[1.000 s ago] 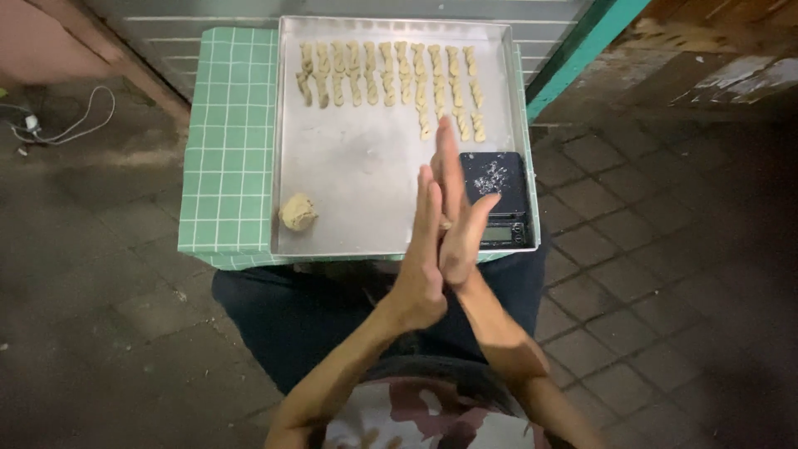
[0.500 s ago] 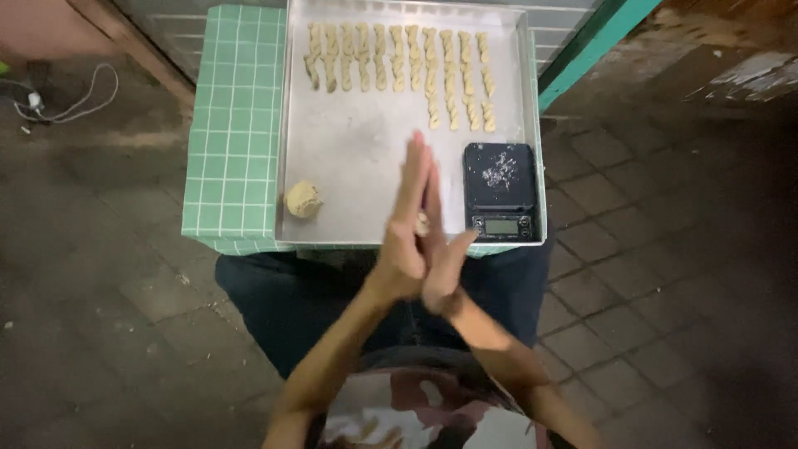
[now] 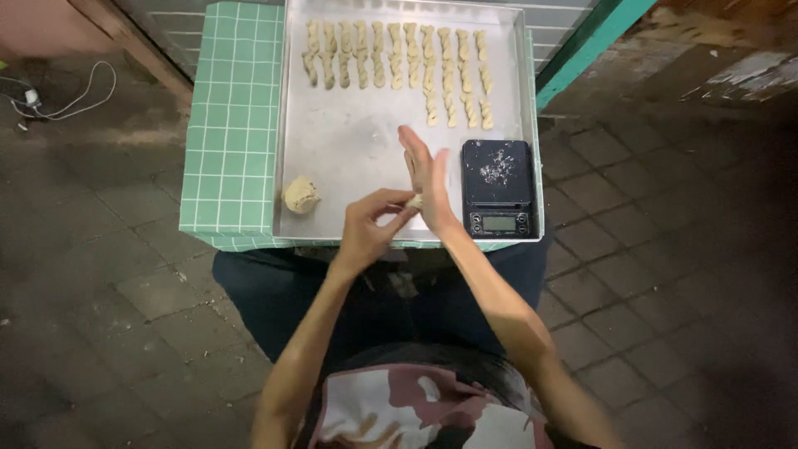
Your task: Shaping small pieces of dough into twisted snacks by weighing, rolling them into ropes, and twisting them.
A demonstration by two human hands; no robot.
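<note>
— What is held in the hands?

— A small piece of dough (image 3: 413, 200) is pinched at the fingertips of the left hand (image 3: 366, 229), whose fingers are curled in around it. The right hand (image 3: 426, 179) is held flat and fully open, fingers straight and pointing away from the body, with its palm turned toward the left hand. The piece of dough is pressed against that open palm, so it is touched by both hands but gripped only by the left.

— And where is that, over what?

— The hands are held above the near edge of a metal tray (image 3: 357, 141). A rounded lump of dough (image 3: 302, 195) is seen on the tray, to the left of the hands and well apart from them. Just beside the right hand, at the tray's near right corner, a black scale (image 3: 498, 187) is set, and its top is dusted with pale crumbs.

— What is found farther out?

— Rows of twisted dough sticks (image 3: 397, 58) are laid along the far part of the tray. The tray is carried by a bench (image 3: 229, 125) covered in small green tiles. A white cable (image 3: 71, 96) is seen on the paved floor (image 3: 100, 299) to the left.
</note>
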